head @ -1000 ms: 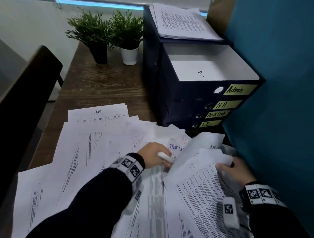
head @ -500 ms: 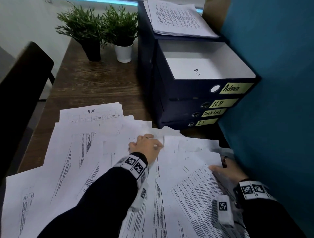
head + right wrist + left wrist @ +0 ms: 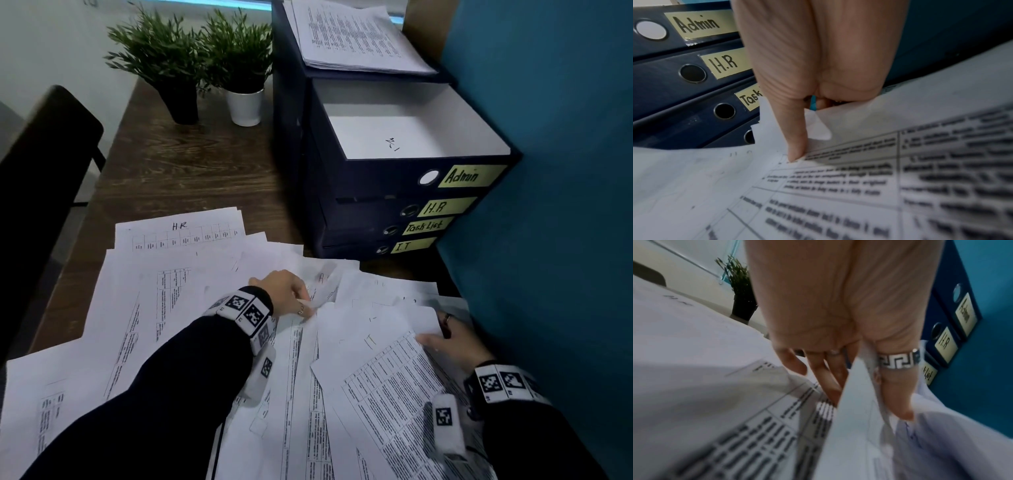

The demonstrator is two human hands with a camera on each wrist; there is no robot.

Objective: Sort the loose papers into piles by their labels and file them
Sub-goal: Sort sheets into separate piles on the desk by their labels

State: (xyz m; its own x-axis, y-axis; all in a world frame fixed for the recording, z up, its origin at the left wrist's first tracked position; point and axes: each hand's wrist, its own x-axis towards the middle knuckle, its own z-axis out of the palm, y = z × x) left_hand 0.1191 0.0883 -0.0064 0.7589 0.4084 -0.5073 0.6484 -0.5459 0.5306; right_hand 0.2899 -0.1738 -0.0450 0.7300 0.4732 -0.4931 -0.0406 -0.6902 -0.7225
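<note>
From the head view, the loose papers (image 3: 191, 308) lie fanned over the near half of the wooden desk (image 3: 178, 178), and the stack of labelled binders (image 3: 404, 212) stands at the desk's far right corner, against the teal partition (image 3: 555, 205). The left hand (image 3: 286, 294) rests mid-spread and pinches the lifted edge of a sheet (image 3: 323, 291), which curls up just beyond its fingers, toward the binders. The right hand (image 3: 455, 342) sits at the desk's right edge, gripping the far corner of the printed table sheet (image 3: 394, 387), whose long axis runs back toward the person. The right hand is the one nearer the binders.

In the left wrist view, thumb and fingers (image 3: 830, 381) close on a paper edge; the sheet's label is probably out of sight, given the blur.

In the right wrist view, the thumb (image 3: 795, 129) presses down on a paper corner with the other fingers curled beneath; the Admin label (image 3: 698, 24) lies straight ahead.
</note>
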